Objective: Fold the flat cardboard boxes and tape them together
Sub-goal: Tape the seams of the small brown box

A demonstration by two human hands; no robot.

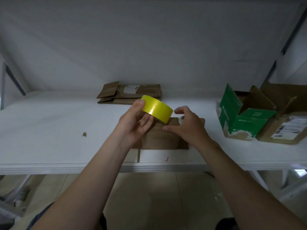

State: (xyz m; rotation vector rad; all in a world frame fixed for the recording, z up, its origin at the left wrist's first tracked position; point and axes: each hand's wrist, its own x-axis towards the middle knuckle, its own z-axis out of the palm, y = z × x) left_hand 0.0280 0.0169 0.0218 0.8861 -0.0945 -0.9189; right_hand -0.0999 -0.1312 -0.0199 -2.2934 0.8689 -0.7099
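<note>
A: Is the light good?
B: Rather dim and soft, a little grey. The yellow tape roll (157,110) has one small glare spot.
A: And sharpness?
B: The right hand (189,128) is slightly blurred; the desk (49,128) edge bends at the sides.

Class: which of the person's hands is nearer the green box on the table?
Right. The right hand touches the brown cardboard, left of the green box; the left hand, gripping the yellow tape roll, is farther left.

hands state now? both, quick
Left hand: holding the yellow tape roll.
Right hand: open, thumb on the cardboard box.
</note>
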